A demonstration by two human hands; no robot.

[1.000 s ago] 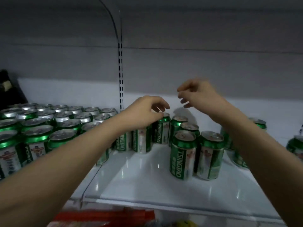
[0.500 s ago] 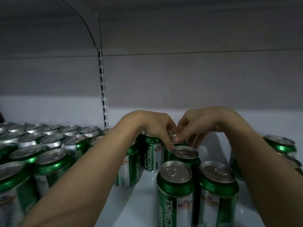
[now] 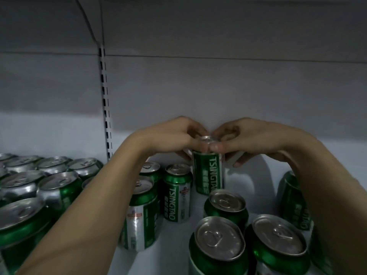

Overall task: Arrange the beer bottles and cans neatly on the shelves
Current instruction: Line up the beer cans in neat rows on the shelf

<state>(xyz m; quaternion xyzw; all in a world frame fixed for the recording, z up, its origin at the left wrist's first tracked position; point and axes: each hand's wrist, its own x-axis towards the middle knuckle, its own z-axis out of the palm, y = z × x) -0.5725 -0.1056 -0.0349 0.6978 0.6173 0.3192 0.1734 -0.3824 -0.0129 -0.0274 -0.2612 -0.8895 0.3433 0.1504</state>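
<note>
- Gripping the top rim of one green can [image 3: 208,171] from either side, the left hand [image 3: 170,135] and right hand [image 3: 244,137] pinch it near the white shelf [image 3: 178,253] back.
- Other cans [image 3: 177,192] stand upright around it.

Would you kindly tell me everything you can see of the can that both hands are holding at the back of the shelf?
The held can is green with a white panel and white vertical TSINGTAO lettering, and its silver lid looks like aluminium. It stands upright near the back wall, behind the other cans; whether its base rests on the white shelf is hidden. The left hand and the right hand pinch its top rim from either side, fingers curled round the upper edge. No other can visibly touches it.
</note>
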